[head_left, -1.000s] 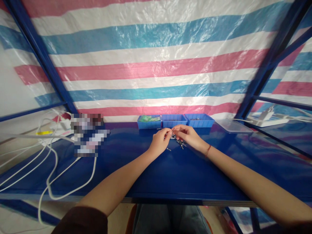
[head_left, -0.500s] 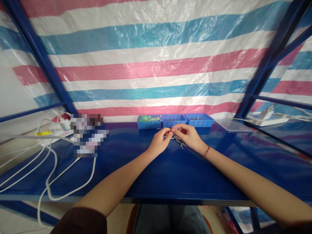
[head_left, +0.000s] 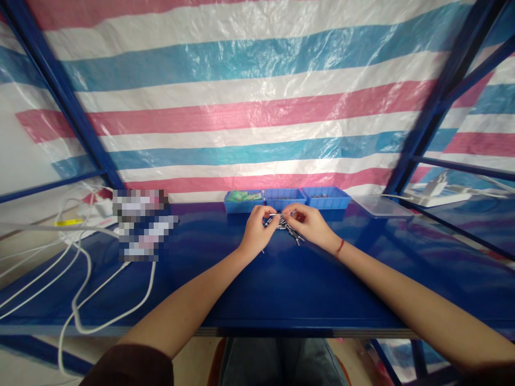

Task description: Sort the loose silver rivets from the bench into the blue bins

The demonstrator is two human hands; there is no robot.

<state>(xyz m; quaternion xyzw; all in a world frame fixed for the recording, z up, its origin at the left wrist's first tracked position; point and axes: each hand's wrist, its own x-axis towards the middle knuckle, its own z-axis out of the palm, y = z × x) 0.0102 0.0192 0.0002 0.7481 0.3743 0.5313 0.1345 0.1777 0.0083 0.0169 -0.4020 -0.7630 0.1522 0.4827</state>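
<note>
Here, left hand (head_left: 257,233): fingers pinching slim metal piece (head_left: 275,215)
Right hand (head_left: 310,223): fingertips at its end, grip unclear
Front edge (head_left: 277,331): well apart from hands, tabletop (head_left: 289,295) between

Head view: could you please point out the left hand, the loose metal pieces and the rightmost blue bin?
Left hand (head_left: 256,234): head view, middle of the hand.
Loose metal pieces (head_left: 296,237): head view, near end of the pile.
Rightmost blue bin (head_left: 329,204): head view, front wall.
</note>
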